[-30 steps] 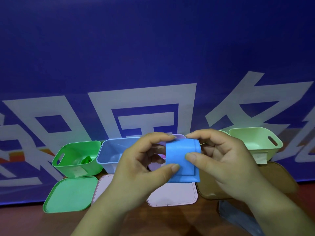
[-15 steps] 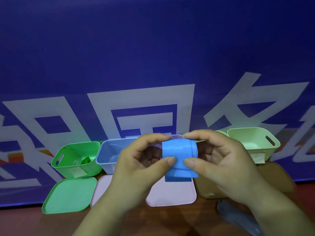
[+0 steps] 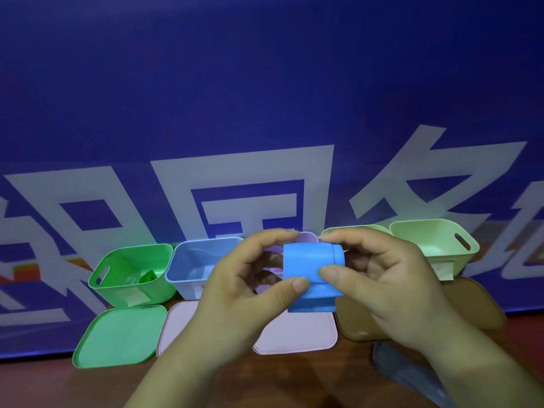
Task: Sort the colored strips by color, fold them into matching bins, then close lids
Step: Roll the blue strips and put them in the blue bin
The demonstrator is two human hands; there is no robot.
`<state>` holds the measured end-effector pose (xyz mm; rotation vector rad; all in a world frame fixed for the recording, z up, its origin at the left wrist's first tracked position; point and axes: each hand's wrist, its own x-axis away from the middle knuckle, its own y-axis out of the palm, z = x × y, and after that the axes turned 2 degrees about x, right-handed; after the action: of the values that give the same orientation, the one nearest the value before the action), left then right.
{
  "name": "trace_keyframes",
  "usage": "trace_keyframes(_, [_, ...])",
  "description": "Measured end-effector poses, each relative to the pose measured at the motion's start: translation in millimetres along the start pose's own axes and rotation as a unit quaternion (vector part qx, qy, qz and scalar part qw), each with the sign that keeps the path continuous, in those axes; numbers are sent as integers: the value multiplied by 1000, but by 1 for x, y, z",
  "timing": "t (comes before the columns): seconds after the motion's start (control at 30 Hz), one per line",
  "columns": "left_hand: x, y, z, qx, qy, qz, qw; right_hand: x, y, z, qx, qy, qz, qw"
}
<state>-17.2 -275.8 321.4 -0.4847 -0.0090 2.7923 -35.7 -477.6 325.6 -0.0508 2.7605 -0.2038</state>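
Note:
A blue strip (image 3: 309, 260), folded over on itself, is held in the air above the lids. My left hand (image 3: 244, 287) pinches its left side with thumb and fingers; my right hand (image 3: 379, 278) pinches its right side. Behind the hands stands a row of open bins: a green bin (image 3: 129, 287) with a green piece inside, a light blue bin (image 3: 191, 260), a purple bin (image 3: 306, 238) mostly hidden by the hands, and two pale green bins (image 3: 435, 245).
Lids lie flat in front of the bins: a green lid (image 3: 117, 337), two pink lids (image 3: 297, 337) and a brown lid (image 3: 471, 301). A grey-blue strip (image 3: 406, 375) lies on the wooden table at lower right. A blue banner rises right behind the bins.
The blue strip has been folded further and looks more compact, its lower flap shorter. Both hands keep their hold and have shifted only slightly.

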Motion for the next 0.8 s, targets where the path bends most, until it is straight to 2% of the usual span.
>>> trace_keyframes(0.2, [4, -3, 3, -31, 57, -29, 997, 2, 0, -5, -6, 18, -1, 1000])
trace_keyframes(0.33, [5, -2, 3, -33, 59, -8, 998, 3, 1, -7, 1, 20, 1, 1000])
trace_keyframes(0.53, [9, 1, 4, -3, 32, 7, 999, 7, 0, -9, 8, 17, -9, 1000])
trace_keyframes(0.8, [12, 8, 6, 55, -35, 40, 997, 16, 2, -7, 16, -42, -11, 999])
